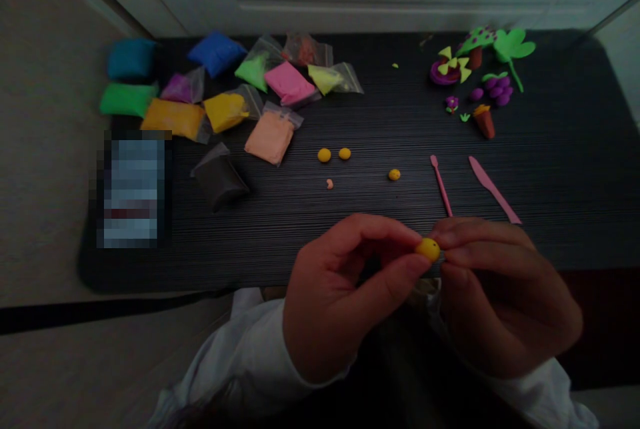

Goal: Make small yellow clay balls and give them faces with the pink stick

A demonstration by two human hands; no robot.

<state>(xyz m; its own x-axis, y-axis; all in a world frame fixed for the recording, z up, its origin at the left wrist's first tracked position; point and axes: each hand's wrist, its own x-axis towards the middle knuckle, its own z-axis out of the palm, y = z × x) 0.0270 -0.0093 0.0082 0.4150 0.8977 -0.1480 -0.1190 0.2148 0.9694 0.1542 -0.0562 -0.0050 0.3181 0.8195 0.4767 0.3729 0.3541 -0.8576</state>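
- Here, the left hand (pixel 335 302) is curled, its thumb and forefinger pinched on a small, round yellow clay-like ball with a dark speck (pixel 428 251).
- That held ball sits between both hands, above the near edge of a dark, ribbed tabletop (pixel 280 229).
- The right hand (pixel 515 295) has its fingers bunched closely, tips at the held ball's right side; whether they touch it or grip something tiny, I cannot tell.
- Beyond the hands lie a plain yellow oval ball (pixel 324 155) and, just beside it, a smaller plain yellow ball (pixel 345 153).
- A speckled yellow ball (pixel 395 175) rests apart, to their right.
- A tiny curled peach piece (pixel 329 184) lies nearer the person than the plain pair.
- A slim pink stick tool (pixel 441 185) and a pink plastic knife (pixel 494 189) lie just beyond the right hand.
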